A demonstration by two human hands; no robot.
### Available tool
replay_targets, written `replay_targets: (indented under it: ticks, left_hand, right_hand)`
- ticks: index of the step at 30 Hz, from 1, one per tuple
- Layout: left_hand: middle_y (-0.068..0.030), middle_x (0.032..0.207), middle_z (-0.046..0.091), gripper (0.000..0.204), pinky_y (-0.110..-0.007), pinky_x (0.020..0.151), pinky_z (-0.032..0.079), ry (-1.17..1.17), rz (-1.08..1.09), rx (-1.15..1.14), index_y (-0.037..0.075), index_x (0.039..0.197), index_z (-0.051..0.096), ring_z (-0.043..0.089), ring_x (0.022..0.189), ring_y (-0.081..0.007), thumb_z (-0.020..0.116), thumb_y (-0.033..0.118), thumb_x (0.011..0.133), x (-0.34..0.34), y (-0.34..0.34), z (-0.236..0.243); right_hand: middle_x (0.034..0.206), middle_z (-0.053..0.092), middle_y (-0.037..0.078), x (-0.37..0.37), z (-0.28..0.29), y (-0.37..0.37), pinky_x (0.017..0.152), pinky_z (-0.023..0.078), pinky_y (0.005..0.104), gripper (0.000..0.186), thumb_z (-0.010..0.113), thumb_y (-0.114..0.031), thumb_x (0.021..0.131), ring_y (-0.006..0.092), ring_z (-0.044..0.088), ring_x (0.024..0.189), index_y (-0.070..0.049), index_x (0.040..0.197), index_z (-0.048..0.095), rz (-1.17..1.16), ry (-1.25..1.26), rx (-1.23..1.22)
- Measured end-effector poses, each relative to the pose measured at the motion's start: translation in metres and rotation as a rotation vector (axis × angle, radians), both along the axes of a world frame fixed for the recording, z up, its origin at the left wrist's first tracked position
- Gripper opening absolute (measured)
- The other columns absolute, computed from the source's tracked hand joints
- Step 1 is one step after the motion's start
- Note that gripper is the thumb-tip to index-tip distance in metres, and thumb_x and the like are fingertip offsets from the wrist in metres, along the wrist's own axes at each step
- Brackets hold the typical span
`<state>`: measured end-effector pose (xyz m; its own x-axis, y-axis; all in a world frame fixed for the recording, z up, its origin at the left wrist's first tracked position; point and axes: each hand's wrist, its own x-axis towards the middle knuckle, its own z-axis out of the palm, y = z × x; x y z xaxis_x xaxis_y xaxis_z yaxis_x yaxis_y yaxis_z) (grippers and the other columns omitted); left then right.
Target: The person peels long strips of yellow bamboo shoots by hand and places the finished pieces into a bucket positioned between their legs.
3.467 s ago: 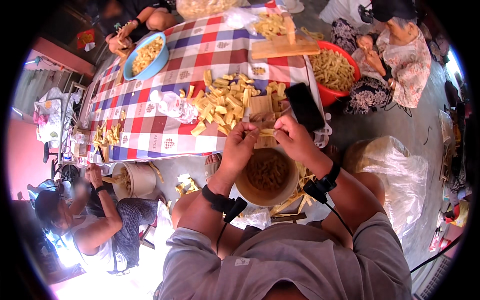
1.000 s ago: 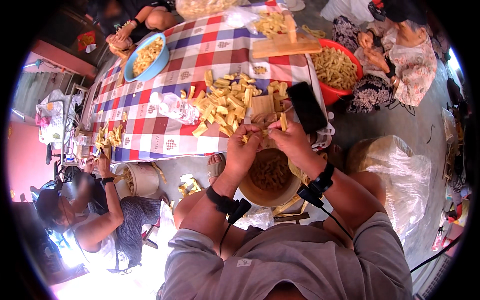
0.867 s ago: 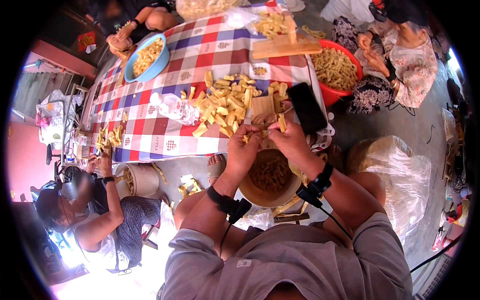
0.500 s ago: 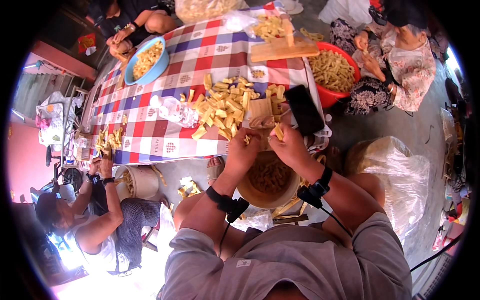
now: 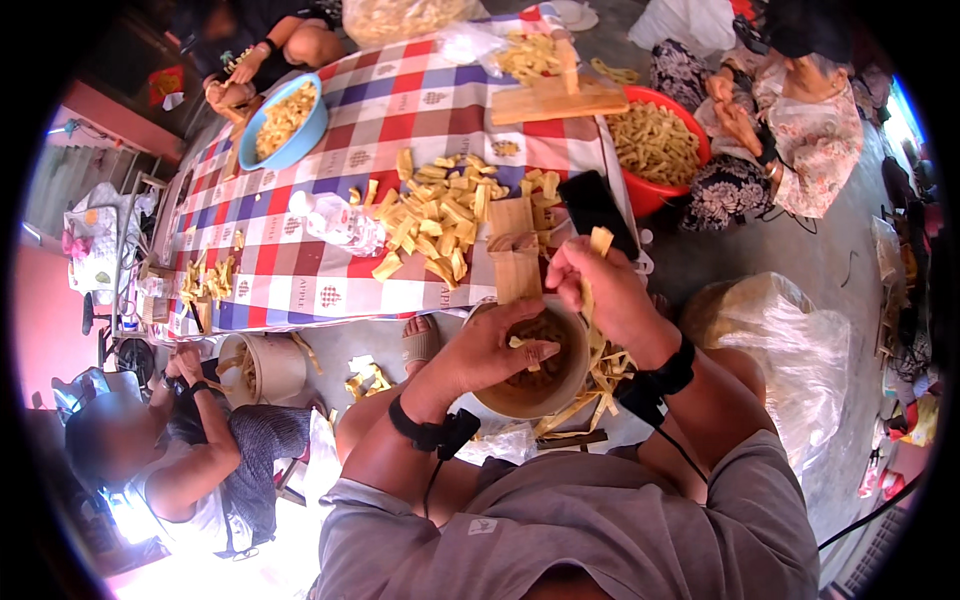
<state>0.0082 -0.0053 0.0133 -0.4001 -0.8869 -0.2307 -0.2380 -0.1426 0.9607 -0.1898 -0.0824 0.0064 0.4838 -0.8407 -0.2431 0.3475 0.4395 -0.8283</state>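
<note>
Head view: the right hand (image 5: 618,292) grips a yellow strip (image 5: 601,240) at the bucket's (image 5: 565,390) one o'clock. At nine, the left hand (image 5: 476,356) reaches over its mouth, partly spread; whether it holds anything, I cannot tell. Yellow pieces (image 5: 457,212) lie on the worktop (image 5: 415,118) toward eleven.

Long strip (image 5: 600,241): pale yellow, narrow; gripped by the right hand (image 5: 612,290), one end poking up above it, the rest hanging down beside the tub's right rim.
Short piece (image 5: 517,342): pale yellow, small; at the thumb of the left hand (image 5: 485,345), over the tub's mouth — whether touching the thumb is hard to tell.
Tub (image 5: 545,408): round, beige, open-topped; below the table's edge — yellowish-brown pieces (image 5: 548,378) heaped loosely inside.
</note>
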Motion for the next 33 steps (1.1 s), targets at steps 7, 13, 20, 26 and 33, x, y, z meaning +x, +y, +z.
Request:
replay_targets:
  ticks: [7,13,20,26,33]
  left_hand:
    - [-0.0069,0.112,0.058,0.051,-0.033,0.097,0.047,0.667,0.106,0.251,0.007,0.144,0.034,0.061,0.099,-0.0177,0.055,0.008,0.098,-0.039,0.01,-0.015]
    - [-0.0036,0.078,0.053,0.041,-0.026,0.058,0.046,0.891,0.131,0.37,0.008,0.137,0.044,0.051,0.061,-0.0116,0.055,0.008,0.098,-0.011,0.0,-0.005]
    - [-0.0129,0.107,0.068,0.02,-0.024,0.07,0.049,0.693,0.06,0.08,0.001,0.102,0.068,0.061,0.074,-0.0137,0.05,-0.003,0.093,0.007,-0.005,-0.003]
    - [-0.012,0.099,0.067,0.021,-0.032,0.084,0.053,0.73,0.044,0.163,-0.001,0.11,0.065,0.067,0.088,-0.0207,0.051,0.001,0.094,0.004,-0.006,0.011]
    - [-0.0052,0.081,0.064,0.021,-0.028,0.074,0.05,0.645,0.028,0.227,0.0,0.11,0.065,0.064,0.074,-0.0176,0.049,0.0,0.096,0.0,-0.005,-0.001]
  right_hand:
    - [0.077,0.061,0.007,0.014,0.0,0.015,0.063,0.045,0.0267,0.036,0.046,-0.033,0.104,0.0117,0.054,0.067,-0.003,0.087,0.057,-0.011,-0.04,-0.18]
    - [0.071,0.054,-0.002,-0.002,0.001,0.001,0.052,0.034,0.0213,0.027,0.053,-0.029,0.101,0.0054,0.044,0.058,-0.007,0.085,0.059,-0.051,0.267,-0.287]
    - [0.07,0.057,0.002,-0.023,0.03,-0.007,0.044,0.031,0.0202,0.015,0.063,-0.019,0.094,0.0059,0.045,0.052,-0.004,0.096,0.059,0.138,0.082,0.121]
    - [0.072,0.061,0.007,-0.025,0.033,-0.006,0.045,0.036,0.0208,0.018,0.064,-0.015,0.093,0.0071,0.05,0.053,-0.001,0.103,0.058,0.127,0.173,-0.056]
    - [0.074,0.063,0.009,-0.025,0.029,-0.006,0.046,0.038,0.0211,0.017,0.062,-0.016,0.094,0.0069,0.05,0.052,-0.002,0.102,0.057,0.121,0.284,-0.077]
